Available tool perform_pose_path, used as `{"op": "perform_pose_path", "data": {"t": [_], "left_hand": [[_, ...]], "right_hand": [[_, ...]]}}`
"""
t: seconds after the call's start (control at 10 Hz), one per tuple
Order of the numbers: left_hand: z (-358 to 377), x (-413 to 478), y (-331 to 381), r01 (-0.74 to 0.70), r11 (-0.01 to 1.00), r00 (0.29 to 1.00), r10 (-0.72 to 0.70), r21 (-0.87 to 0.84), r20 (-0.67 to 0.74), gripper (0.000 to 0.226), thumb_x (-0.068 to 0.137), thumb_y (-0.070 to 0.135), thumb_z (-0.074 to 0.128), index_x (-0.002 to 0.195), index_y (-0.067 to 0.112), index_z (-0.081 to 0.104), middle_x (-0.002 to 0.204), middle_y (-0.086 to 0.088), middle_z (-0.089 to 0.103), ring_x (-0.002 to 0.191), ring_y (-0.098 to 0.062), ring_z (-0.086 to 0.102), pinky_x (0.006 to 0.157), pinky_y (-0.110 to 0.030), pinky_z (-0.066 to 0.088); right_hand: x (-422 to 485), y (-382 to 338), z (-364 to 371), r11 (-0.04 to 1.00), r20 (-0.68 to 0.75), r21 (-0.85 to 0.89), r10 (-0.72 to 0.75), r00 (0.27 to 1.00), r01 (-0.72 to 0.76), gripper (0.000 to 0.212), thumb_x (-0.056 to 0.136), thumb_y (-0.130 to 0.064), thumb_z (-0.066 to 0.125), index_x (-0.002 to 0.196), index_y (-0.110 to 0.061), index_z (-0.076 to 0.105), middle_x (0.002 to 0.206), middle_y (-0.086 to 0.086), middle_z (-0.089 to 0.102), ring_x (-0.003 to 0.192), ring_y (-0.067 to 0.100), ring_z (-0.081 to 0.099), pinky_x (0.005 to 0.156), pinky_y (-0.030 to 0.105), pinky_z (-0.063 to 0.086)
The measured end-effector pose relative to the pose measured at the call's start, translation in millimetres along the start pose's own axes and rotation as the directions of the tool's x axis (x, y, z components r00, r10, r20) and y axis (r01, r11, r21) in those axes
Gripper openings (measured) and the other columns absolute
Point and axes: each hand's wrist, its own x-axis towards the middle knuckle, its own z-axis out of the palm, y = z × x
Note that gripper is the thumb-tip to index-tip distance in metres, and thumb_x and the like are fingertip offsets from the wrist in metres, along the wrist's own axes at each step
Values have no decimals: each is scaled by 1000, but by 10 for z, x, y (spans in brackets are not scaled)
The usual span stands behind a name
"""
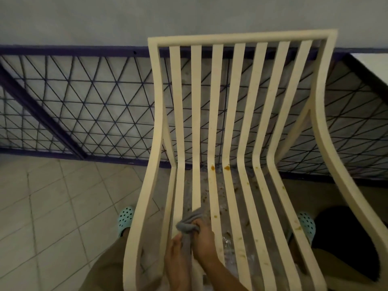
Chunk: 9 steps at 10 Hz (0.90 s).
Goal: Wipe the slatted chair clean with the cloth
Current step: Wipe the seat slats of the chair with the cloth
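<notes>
chair (pixel 239 114): cream, slatted, facing you. cloth (pixel 190 222): grey, bunched on the seat near its front left corner. your right hand (pixel 202 236) grips the bunch, likely to rub; left hand (pixel 177 259) lies along its tail, grip unclear. stains (pixel 226 168) at the seat's back edge not yet wiped.

Left clog (pixel 126 217), near left, and right clog (pixel 307 224), near right: mint-green, round holes across uppers; right one partly hidden. Tan trousers (pixel 105 267), plain fabric, seen on both legs along near edge. Right forearm (pixel 222 276) bare to frame edge. Left hand (pixel 176 255) and right hand (pixel 202 238) both bare.
</notes>
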Motion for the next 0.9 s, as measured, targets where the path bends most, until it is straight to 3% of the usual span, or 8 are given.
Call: {"op": "perform_pose_path", "data": {"t": [0.1, 0.2, 0.3, 0.4, 0.5, 0.7, 0.8, 0.9], "left_hand": [[-85, -275, -61, 35, 999, 998, -32, -36, 62, 47, 89, 52, 50, 114, 14, 61, 113, -5, 64, 97, -17, 59, 83, -31, 46], [-139, -470, -61, 52, 998, 994, -50, -23, 95, 80, 48, 74, 47, 108, 22, 60, 105, 3, 63, 93, -15, 59, 76, -35, 52], [-214, -722, -116, 100, 995, 990, -101, 8, 94, 62, 60, 71, 48, 101, 25, 60, 98, 6, 63, 83, -12, 61, 77, -29, 51], [-300, -746, -188, 162, 984, 985, -158, -73, 70, 24, 98, 31, 51, 112, 13, 61, 101, -3, 65, 87, -25, 60, 79, -28, 52], [-369, -629, -238, 152, 988, 988, -152, 26, 5, 25, 98, 11, 44, 119, 1, 52, 97, -15, 60, 86, -26, 57, 82, -32, 49], [-278, -828, -121, 72, 992, 995, -65, -103, 70, 14, 100, 17, 50, 104, 10, 62, 92, -10, 68, 79, -23, 65, 68, -33, 53], [-136, -956, -119, 153, 980, 982, -137, -124, 130, 17, 100, 22, 49, 100, 13, 63, 96, -11, 67, 86, -22, 64, 63, -30, 49], [0, -1054, -168, 174, 978, 971, -151, -113, 184, 12, 97, 18, 53, 99, 15, 65, 102, -13, 67, 92, -26, 65, 67, -33, 51]], "right_hand": [[-421, 99, 43, 996, -16, 65, -58, 998, 59, 22, 98, -11, 44, 86, -28, 52, 76, -11, 56, 67, -2, 52, 61, 10, 40], [-639, 84, 17, 920, 19, 382, 82, 996, -83, 36, 98, -6, 40, 68, -13, 59, 58, -2, 55, 47, 2, 51, 50, 17, 42], [-826, 205, 72, 905, 53, 409, 105, 993, -118, 41, 97, -9, 42, 60, -12, 59, 53, 4, 48, 45, 9, 47, 52, 27, 40], [-938, 259, 69, 977, 21, 204, 58, 998, -61, 35, 95, -7, 43, 68, -9, 64, 67, 12, 51, 58, 14, 51, 59, 29, 43], [-1005, 248, -90, 998, 185, 55, 1, 983, -11, 22, 95, -5, 44, 106, -9, 63, 94, 11, 63, 83, 17, 57, 70, 21, 42], [-1279, 278, -536, 990, 166, 109, -111, 980, 94, 14, 97, -19, 49, 96, -28, 60, 90, -8, 63, 77, -2, 57, 65, 8, 40], [-1362, 414, -691, 979, 28, 37, -202, 979, 201, 10, 93, -21, 56, 96, -27, 64, 110, -8, 55, 92, 5, 56, 77, 17, 42], [-1379, 544, -777, 989, -24, -70, -133, 991, 131, 13, 93, -25, 58, 102, -25, 67, 150, -1, 30, 132, 15, 38, 105, 28, 39]]}}
